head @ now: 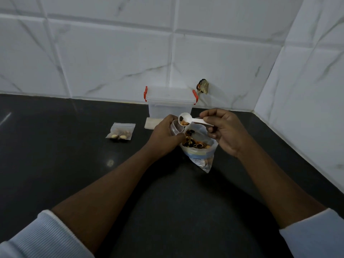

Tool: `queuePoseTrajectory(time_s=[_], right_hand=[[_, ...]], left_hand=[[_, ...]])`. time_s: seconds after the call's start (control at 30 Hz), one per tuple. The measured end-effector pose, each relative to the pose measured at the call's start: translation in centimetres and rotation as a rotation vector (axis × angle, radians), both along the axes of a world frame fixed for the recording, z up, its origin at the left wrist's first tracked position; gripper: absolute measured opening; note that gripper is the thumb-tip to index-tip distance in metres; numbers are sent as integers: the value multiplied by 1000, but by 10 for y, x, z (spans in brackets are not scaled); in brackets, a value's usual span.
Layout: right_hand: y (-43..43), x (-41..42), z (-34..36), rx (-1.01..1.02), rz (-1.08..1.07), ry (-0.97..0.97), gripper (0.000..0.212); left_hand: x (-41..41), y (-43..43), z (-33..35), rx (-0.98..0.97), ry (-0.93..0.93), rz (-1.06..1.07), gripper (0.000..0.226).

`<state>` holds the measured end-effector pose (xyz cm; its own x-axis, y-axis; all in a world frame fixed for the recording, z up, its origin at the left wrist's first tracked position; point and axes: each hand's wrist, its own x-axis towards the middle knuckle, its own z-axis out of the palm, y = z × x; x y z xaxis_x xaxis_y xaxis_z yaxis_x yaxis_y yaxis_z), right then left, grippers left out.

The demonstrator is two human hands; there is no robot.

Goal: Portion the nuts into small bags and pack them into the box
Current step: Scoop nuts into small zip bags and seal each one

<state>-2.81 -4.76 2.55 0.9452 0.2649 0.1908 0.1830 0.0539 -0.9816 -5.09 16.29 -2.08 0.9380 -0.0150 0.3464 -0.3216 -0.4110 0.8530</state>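
Two bare hands work over a dark counter (74, 164), seen from the head camera looking down. A clear plastic box (170, 103) with red latches stands at the back of the counter against a white tiled wall (111, 53), its lid on.

Just in front of the box, the left hand (165, 135) has its fingers curled around the mouth of a small clear bag (176, 127), holding it open; how the fingertips lie is hidden behind the hand. To the front right of the box, the right hand (225, 131) pinches the handle of a white plastic spoon (193, 120) between thumb and forefinger, with the other fingers curled under. The spoon's bowl carries a few nuts (184, 123) and is tilted just above the small bag's opening.

In front of the box, between the two hands, a large clear bag (197, 144) sits open on the counter, with mixed nuts and shells inside.

To the front left of the box, well apart from the hands, a filled small bag (121, 132) lies flat. A stack of flat empty bags (150, 122) lies just in front of the box's left corner, partly behind the left hand.

Pale ribbed sleeves (42, 237) are pushed up both forearms.
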Motion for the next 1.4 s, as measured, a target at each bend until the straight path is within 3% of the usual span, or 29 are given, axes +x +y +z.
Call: queuePoseTrajectory(time_s=[0.2, 0.4, 0.47, 0.57, 0.63, 0.87, 1.1, 1.27, 1.4], right_hand=[[6, -10, -3, -538, 55, -430, 21], [-10, -4, 7, -521, -128, -527, 21], [-20, -2, 12, -667, -170, -566, 20], [-27, 1, 12, -949, -68, -504, 19], [-25, 3, 6, -1029, -51, -468, 19], [-29, -3, 17, -830, -164, -554, 17], [-23, -1, 7, -967, -56, -539, 22], [-28, -2, 16, -779, -165, -591, 20], [-23, -4, 11, -882, -66, -552, 22]], left_hand=[[1, 0, -5, -26, -52, 5, 35], [2, 2, -3, -7, -25, -1, 40], [2, 2, -2, 2, -16, -3, 39], [2, 2, -1, 8, -1, -6, 40], [3, 2, -1, 11, 6, -4, 41], [2, 2, -1, 26, 6, 3, 42], [1, 1, 0, 38, -6, 6, 41], [1, 1, 0, 44, -3, 0, 41], [1, 1, 0, 45, -5, -3, 40]])
